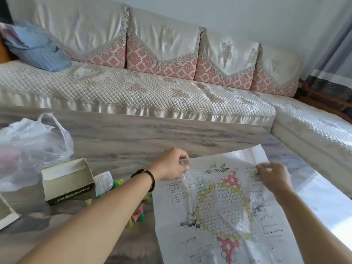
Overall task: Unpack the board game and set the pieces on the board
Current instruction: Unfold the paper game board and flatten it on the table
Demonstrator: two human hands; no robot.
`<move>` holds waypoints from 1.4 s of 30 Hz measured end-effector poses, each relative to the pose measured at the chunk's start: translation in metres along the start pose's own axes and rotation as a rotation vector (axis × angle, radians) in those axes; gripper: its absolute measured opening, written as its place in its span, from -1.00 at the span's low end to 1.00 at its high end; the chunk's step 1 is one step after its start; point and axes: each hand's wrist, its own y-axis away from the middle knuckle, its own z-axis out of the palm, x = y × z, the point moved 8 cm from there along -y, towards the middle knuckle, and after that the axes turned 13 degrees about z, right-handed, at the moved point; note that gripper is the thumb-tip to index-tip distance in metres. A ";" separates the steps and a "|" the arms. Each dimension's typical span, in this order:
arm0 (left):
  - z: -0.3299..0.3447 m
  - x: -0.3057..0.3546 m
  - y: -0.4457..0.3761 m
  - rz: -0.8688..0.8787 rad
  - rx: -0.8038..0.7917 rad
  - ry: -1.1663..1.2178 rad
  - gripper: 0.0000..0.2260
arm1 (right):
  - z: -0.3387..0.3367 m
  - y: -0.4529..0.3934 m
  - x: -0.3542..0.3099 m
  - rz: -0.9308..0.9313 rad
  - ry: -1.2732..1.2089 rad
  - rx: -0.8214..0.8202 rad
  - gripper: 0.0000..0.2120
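A thin plastic game board sheet point(224, 216), printed with a star of small circles in pink, yellow and green, lies creased on the grey marbled table point(123, 138). My left hand point(171, 163) pinches the sheet's far left edge. My right hand point(274, 178) holds its far right part, thumb on top. An open game box point(66, 180) stands to the left of my left arm. Loose pink, green and yellow pieces point(137, 218) lie on the table beside and under my left forearm, partly hidden by it.
A white plastic bag point(32, 143) sits at the table's left. A folded paper slip point(103, 181) leans by the box, and a box lid edge point(7, 214) shows at the far left. A quilted sofa point(133, 92) runs behind the table.
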 end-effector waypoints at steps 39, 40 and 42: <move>0.118 -0.066 -0.064 0.062 -0.152 -0.576 -0.33 | 0.187 0.010 -0.047 -0.641 0.430 -0.201 -0.63; 0.116 -0.073 -0.063 0.046 -0.193 -0.599 -0.28 | 0.187 0.009 -0.043 -0.658 0.479 -0.212 -0.60; 0.111 -0.081 -0.058 0.024 -0.255 -0.631 -0.20 | 0.183 -0.002 -0.033 -0.620 0.548 -0.222 -0.53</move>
